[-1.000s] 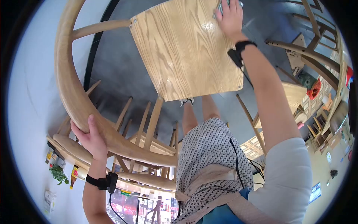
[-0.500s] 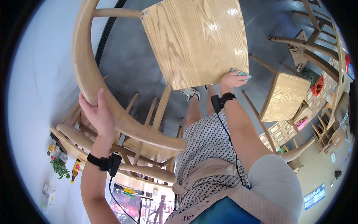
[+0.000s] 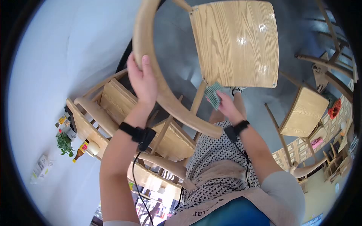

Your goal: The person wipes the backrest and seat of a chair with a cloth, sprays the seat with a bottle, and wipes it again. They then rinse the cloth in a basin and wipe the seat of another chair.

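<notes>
A light wooden chair with a square seat (image 3: 237, 41) and a curved back rail (image 3: 166, 94) stands right in front of me. My left hand (image 3: 142, 81) grips the curved rail near its top. My right hand (image 3: 226, 105) holds a green checked cloth (image 3: 213, 95) just under the seat's near edge, beside a back spindle. Both wrists wear black bands with cables.
More wooden chairs (image 3: 303, 111) stand to the right on the dark grey floor. Another chair (image 3: 113, 101) is tucked by a white table (image 3: 56, 67) on the left, which carries bottles and a small plant (image 3: 66, 143).
My right hand drew the cloth from the far edge of the seat back across to below its near edge. My left hand slid up along the rail, and the view shifted left.
</notes>
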